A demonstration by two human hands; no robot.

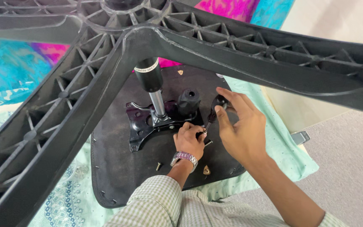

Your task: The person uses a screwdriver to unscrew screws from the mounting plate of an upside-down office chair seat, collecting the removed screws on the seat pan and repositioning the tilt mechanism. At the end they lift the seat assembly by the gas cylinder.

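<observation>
An upturned office chair seat lies bottom up on a pale green cloth. A black metal mechanism plate is on it, with a gas cylinder rising to the black five-arm chair base close to the camera. My right hand grips the black handle of a screwdriver near the plate's right edge. My left hand, with a wristwatch, pinches around the screwdriver's tip at the plate. A black round knob stands just behind the hands.
A loose bolt and a small brass-coloured fitting lie on the seat near my left wrist. A bright pink and turquoise cloth lies at the back. Grey carpet and a metal bracket are on the right.
</observation>
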